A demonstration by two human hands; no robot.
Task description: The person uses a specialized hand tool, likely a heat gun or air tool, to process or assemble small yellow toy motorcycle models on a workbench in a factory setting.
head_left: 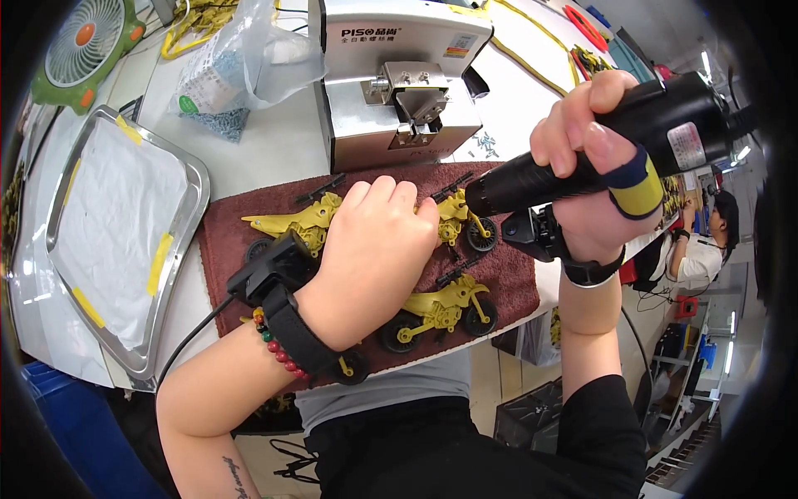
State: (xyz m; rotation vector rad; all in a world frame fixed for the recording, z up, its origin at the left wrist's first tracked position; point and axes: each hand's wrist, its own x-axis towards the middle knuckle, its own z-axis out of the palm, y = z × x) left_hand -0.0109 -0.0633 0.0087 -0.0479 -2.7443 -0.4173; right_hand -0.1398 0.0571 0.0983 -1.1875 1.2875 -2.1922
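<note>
My left hand (378, 249) is closed with its fingers curled down over a yellow toy motorcycle (451, 208); its front end, with black wheel, shows beyond my knuckles. In my right hand (600, 148) is a black electric screwdriver (532, 181), held nearly level. Its nose lies at the front of that motorcycle; the bit cannot be made out. Left of my left hand sits another yellow toy motorcycle (306, 223), partly covered by my wrist. A further toy motorcycle (439, 309) lies on the near side of the brown towel (519, 279).
Behind the towel stands a metal screw-feeding machine (407, 100), with loose screws (484, 145) beside it. To the left are a metal tray (195, 187) lined with white sheet, a bag of screws (220, 87) and a green fan (83, 41). Another person (702, 249) sits far right.
</note>
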